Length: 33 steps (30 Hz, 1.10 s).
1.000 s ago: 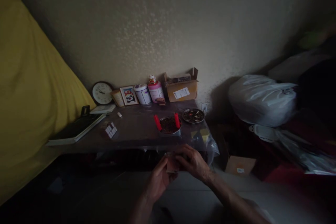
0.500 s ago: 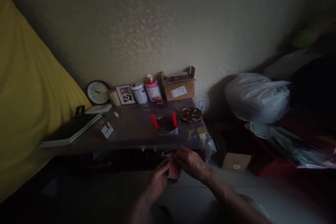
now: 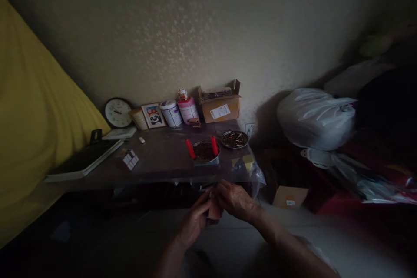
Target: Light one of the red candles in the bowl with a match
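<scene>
Both my hands meet low in the dim view, just in front of the dark table (image 3: 163, 160). My left hand (image 3: 194, 221) and my right hand (image 3: 236, 200) have their fingers closed together on a small reddish box (image 3: 214, 209), held between them below the table's front edge. What the box is I cannot make out. On the table behind it stands a bowl (image 3: 204, 153) with two red sticks in it.
A metal dish (image 3: 234, 139), a puzzle cube (image 3: 130, 159), a clock (image 3: 117, 113), a framed picture (image 3: 153, 115), two tubs (image 3: 172, 113) and a cardboard box (image 3: 219, 107) sit on the table. Yellow bedding (image 3: 32, 117) lies left; a white bag (image 3: 314, 117) and a small carton (image 3: 288, 197) right.
The view has shifted slightly, so the table sits a little higher and further left. My hands keep working on the small box, with the fingers shifting on it.
</scene>
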{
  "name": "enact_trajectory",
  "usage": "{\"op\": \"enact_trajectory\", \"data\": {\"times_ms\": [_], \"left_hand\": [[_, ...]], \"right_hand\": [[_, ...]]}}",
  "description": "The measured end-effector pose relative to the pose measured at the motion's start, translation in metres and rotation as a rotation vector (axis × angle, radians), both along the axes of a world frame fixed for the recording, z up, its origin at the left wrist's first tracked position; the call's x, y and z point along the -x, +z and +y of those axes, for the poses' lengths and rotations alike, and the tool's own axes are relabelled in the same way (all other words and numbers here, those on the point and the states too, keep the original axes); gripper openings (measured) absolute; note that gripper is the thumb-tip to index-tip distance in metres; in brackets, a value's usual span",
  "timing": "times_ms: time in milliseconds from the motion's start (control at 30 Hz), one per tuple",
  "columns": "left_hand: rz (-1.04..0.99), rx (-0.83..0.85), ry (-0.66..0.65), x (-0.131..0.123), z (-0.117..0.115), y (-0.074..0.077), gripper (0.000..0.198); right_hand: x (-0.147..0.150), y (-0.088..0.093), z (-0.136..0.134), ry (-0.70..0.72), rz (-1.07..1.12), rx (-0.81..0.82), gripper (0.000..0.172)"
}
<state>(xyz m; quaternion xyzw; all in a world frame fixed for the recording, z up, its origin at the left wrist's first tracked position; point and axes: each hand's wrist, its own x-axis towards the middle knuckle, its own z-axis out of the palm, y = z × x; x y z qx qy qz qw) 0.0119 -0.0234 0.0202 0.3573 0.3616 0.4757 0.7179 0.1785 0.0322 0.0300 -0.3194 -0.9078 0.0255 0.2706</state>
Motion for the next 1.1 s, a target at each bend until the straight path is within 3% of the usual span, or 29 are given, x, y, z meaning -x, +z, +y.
{"op": "enact_trajectory", "data": {"times_ms": [233, 533, 667, 967, 1100], "left_hand": [[0.054, -0.039, -0.024, 0.0, 0.001, -0.001, 0.038], [0.098, 0.006, -0.022, 0.0, 0.001, 0.001, 0.045], [0.073, 0.018, -0.02, 0.0, 0.001, 0.004, 0.044], [-0.002, 0.058, -0.03, 0.0, 0.0, 0.0, 0.042], [0.018, 0.04, -0.049, -0.001, -0.002, 0.003, 0.042]], "right_hand": [[-0.002, 0.0, 0.0, 0.003, -0.058, -0.007, 0.012], [-0.007, -0.004, 0.002, -0.049, -0.031, 0.103, 0.009], [-0.01, 0.0, 0.003, -0.032, 0.03, 0.184, 0.006], [-0.007, 0.011, -0.003, 0.092, 0.25, 0.342, 0.024], [-0.003, 0.014, -0.007, 0.135, 0.373, 0.442, 0.017]]}}
